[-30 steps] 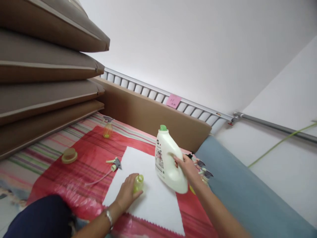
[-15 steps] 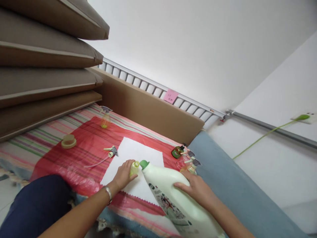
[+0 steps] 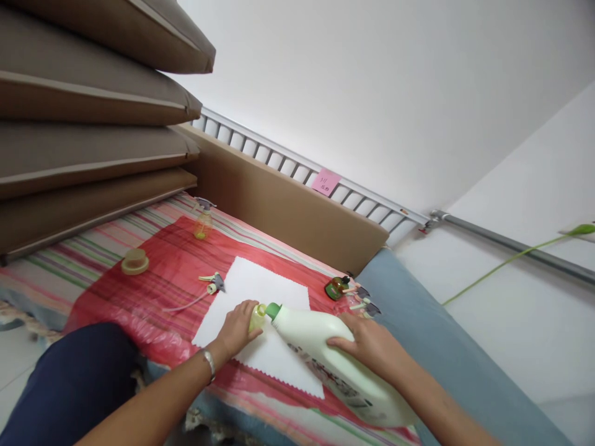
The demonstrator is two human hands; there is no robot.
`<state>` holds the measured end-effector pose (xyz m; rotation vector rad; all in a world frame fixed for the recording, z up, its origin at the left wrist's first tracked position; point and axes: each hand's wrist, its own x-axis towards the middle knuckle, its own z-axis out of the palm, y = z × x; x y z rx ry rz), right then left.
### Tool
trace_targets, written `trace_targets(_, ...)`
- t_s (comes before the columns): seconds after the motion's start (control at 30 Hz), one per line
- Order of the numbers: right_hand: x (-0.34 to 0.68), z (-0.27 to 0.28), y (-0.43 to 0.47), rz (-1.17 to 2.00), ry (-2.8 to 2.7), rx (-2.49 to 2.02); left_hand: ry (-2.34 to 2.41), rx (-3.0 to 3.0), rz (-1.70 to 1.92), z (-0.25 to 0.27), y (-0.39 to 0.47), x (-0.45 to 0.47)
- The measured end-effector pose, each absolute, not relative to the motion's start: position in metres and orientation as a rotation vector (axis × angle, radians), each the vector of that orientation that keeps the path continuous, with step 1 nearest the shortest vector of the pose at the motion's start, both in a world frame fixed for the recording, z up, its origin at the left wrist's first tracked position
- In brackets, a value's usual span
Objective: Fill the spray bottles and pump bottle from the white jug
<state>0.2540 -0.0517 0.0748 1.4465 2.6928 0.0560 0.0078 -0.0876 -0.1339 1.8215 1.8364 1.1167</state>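
My left hand [image 3: 238, 328] is closed around a small yellow spray bottle [image 3: 256, 318] whose top is off, above a white cloth with zigzag edges [image 3: 274, 356]. My right hand [image 3: 360, 341] grips a large pale green detergent jug [image 3: 316, 328], tipped toward the left. The jug's green spout [image 3: 273, 311] is at the mouth of the small bottle; I cannot tell whether liquid is flowing. Left of the cloth lies a trigger spray head [image 3: 214, 284] with a long thin tube.
A red plastic sheet [image 3: 158, 279] covers part of the striped cover. On it are a beige lid-like piece [image 3: 134, 261], a spray bottle [image 3: 202, 224] and a dark green bottle [image 3: 335, 288] beside more spray bottles. Brown cushions [image 3: 97, 145] are stacked left; a brown board [image 3: 279, 201] stands behind.
The jug has tilted further toward level, its base rising. Its spout has come right up to the small bottle's mouth. The view has shifted slightly.
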Motion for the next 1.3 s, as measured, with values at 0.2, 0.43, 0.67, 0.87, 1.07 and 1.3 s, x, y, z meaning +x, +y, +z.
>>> trace_targets(0.2,0.244,0.085,-0.051,0.121,2.649,1.428,1.848,1.821,1.072,-0.134,-0.088,0.007)
trace_targets(0.43,0.230,0.101,-0.057,0.255,2.634,1.263,1.859,1.821,1.024,-0.132,-0.088,0.008)
trace_targets(0.67,0.223,0.107,-0.057,0.325,2.607,1.213,1.868,1.822,1.018,-0.130,-0.090,0.009)
trace_targets(0.87,0.214,0.115,-0.060,0.349,2.574,1.181,1.868,1.829,1.011,-0.128,-0.091,0.009)
trace_targets(1.07,0.211,0.116,-0.059,0.403,2.588,1.147,1.876,1.832,1.013,-0.131,-0.089,0.009)
trace_targets(1.3,0.211,0.119,-0.060,0.447,2.594,1.108,1.880,1.842,1.003,-0.131,-0.089,0.010)
